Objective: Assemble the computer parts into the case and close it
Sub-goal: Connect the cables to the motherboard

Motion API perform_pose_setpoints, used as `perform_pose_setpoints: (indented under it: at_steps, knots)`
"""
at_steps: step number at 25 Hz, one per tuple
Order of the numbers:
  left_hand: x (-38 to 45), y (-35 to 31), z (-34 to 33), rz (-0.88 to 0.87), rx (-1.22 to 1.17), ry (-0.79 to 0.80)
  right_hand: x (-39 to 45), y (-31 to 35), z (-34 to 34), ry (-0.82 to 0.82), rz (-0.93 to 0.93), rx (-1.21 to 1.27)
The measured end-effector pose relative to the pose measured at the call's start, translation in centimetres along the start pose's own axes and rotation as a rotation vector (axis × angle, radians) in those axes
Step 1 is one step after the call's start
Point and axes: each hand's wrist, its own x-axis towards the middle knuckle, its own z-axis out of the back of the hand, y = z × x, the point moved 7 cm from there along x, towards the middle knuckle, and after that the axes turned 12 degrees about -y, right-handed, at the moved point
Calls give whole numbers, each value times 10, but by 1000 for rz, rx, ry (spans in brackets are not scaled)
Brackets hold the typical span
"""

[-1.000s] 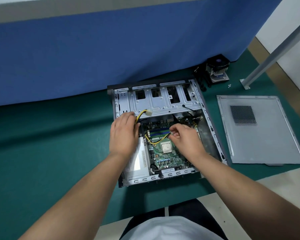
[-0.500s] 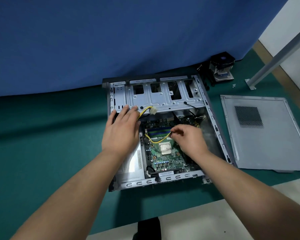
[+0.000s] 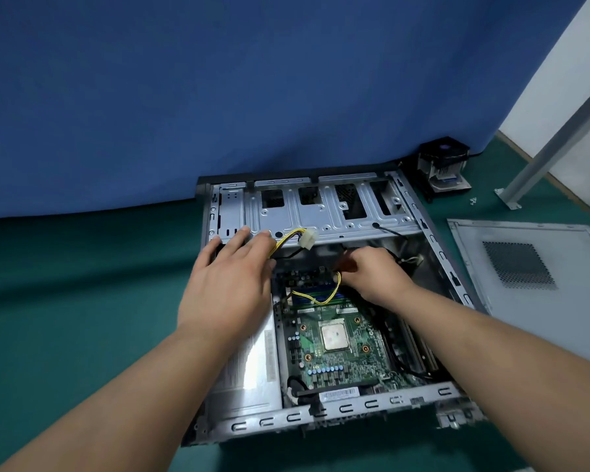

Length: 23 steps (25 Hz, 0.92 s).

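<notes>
The open grey computer case (image 3: 324,415) lies flat on the green mat. Inside it sit a green motherboard (image 3: 334,338) with a bare CPU (image 3: 334,337) and a silver power supply (image 3: 252,369) on the left. My left hand (image 3: 229,284) lies flat with straight fingers over the power supply's far end, next to a yellow and black cable ending in a white plug (image 3: 308,238). My right hand (image 3: 372,277) pinches a second yellow cable (image 3: 331,294) near the motherboard's far edge. The connector itself is hidden by my fingers.
The grey side panel (image 3: 539,284) with a mesh vent lies flat to the right of the case. A CPU cooler with fan (image 3: 443,165) stands behind the case's right corner, small screws (image 3: 473,200) beside it. A blue partition stands behind; a metal leg (image 3: 539,165) slants at right.
The view has moved closer and lower. My right hand has carried the yellow cable's end farther away, toward the board's far edge. My left hand has stayed near the white plug.
</notes>
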Motion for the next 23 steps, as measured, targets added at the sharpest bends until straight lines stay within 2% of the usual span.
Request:
perform_pose_setpoints:
  at_steps: [7, 13, 23]
  knots:
    - [1, 3, -4, -6, 9, -28, 21, 1, -6, -6, 56, -93]
    - [0, 2, -4, -5, 0, -55, 21, -5, -16, -45, 16, 51]
    - [2, 0, -2, -5, 11, -75, 26, -6, -23, -25, 6, 85]
